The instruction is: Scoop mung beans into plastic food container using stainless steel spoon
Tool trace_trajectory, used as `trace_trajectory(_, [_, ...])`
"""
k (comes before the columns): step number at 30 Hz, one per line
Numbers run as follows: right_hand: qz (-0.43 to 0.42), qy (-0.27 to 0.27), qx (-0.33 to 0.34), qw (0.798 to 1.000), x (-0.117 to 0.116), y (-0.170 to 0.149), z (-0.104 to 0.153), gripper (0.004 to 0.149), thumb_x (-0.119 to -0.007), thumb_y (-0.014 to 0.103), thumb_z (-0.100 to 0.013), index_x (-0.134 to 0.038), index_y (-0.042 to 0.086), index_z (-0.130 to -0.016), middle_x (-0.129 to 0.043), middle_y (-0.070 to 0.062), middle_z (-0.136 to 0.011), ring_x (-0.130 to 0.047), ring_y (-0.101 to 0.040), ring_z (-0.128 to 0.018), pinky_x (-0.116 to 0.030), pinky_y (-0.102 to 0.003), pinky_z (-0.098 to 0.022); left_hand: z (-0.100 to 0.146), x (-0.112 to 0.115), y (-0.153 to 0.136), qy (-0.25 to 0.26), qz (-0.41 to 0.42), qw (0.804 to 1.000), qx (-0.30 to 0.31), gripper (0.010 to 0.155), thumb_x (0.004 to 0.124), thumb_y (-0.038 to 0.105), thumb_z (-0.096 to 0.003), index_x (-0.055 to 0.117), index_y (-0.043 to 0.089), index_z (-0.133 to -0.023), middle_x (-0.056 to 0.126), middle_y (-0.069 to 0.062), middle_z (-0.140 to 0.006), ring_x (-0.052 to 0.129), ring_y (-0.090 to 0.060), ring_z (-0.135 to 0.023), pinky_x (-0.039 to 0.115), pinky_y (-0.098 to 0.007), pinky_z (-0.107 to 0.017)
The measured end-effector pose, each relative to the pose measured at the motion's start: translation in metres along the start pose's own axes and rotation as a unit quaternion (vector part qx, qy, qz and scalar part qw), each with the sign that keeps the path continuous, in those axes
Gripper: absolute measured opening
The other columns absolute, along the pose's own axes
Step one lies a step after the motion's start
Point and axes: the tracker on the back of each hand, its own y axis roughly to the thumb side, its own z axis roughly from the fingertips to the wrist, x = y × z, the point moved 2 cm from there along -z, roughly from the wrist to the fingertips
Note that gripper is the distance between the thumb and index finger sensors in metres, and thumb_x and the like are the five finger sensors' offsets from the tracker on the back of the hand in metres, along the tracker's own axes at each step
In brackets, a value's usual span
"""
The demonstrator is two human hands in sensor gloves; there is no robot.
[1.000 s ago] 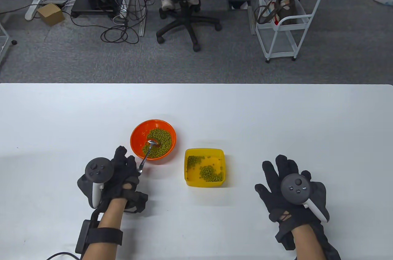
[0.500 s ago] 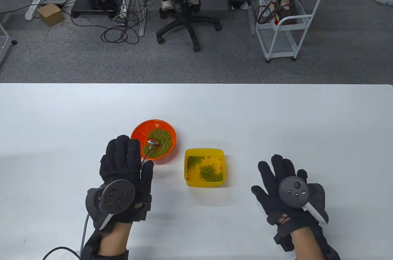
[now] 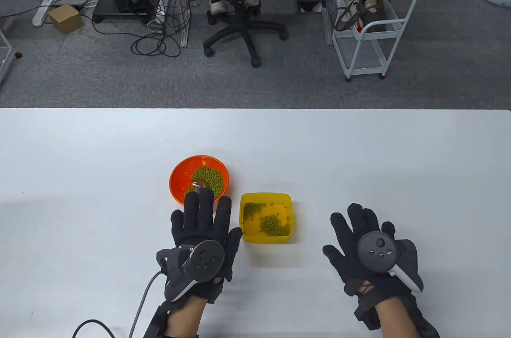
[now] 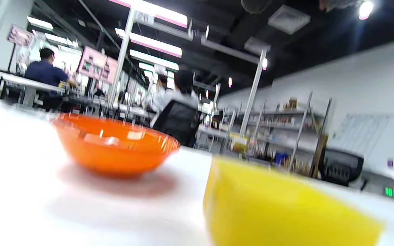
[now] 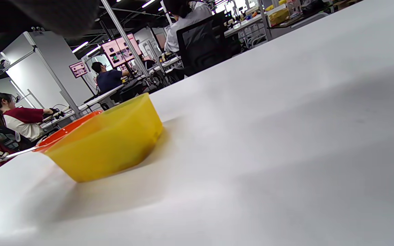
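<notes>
The left hand (image 3: pixel 203 230) lay flat with its fingers spread, palm down, its fingertips over the near rim of the round orange plastic bowl (image 3: pixel 177 178). It gripped nothing that I could see. The stainless steel spoon (image 3: pixel 197 185) sat in that bowl, its scoop end showing among the green mung beans (image 3: pixel 207 175) just beyond the fingertips, while its handle was hidden under the glove. The right hand (image 3: pixel 369 242) rested open on the white worktop (image 3: pixel 359 154), well apart from everything, holding nothing.

The square yellow plastic food container (image 3: pixel 266 217) stood just right of the left hand and near the bowl, with two small heaps of beans in it already. Much of the beans remained in the bowl, so I judged the job part done.

To take the next scoop well, the hand would have needed to find the handle low on the bowl's near side, pinch it firmly, and lift without tipping the light bowl. Keeping the spoon level across the short gap would have spared spills.

For room, the bowl and container sat close together but apart, mid-worktop. Bare white surface ran wide to the left, to the right and towards the far edge, so a sideways carry had little to catch on. The container's near left corner, just beside the thumb, was the thing most likely to be nudged.
</notes>
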Motion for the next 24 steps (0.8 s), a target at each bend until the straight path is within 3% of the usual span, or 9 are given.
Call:
trace_trajectory(9, [0.003, 0.009, -0.003, 1.000, -0.002, 0.001, -0.001, 0.074, -0.063, 0.062, -0.053, -0.023, 0.037, -0.110, 0.009, 0.004, -0.111, 0.007, -0.032, -0.104, 0.009, -0.064, -0.064, 0.000, 0.033, -0.009, -0.059, -0.036, 0.998, 0.000, 0.072, 0.055, 0.061, -0.0464, 0.027, 0.041, -0.110, 0.014, -0.003, -0.121, 0.017, -0.041, -0.112, 0.023, -0.072, -0.075])
trace_trajectory(24, [0.014, 0.035, -0.001, 0.999, -0.012, 0.004, -0.008, 0.074, -0.063, 0.061, -0.053, -0.023, 0.037, -0.110, 0.009, 0.004, -0.111, 0.006, -0.032, -0.104, 0.009, -0.063, -0.064, -0.001, 0.032, -0.028, -0.057, -0.027, 0.998, -0.023, 0.072, 0.057, 0.059, -0.0467, 0.029, 0.038, -0.110, 0.019, -0.005, -0.121, 0.021, -0.042, -0.112, 0.024, -0.072, -0.074])
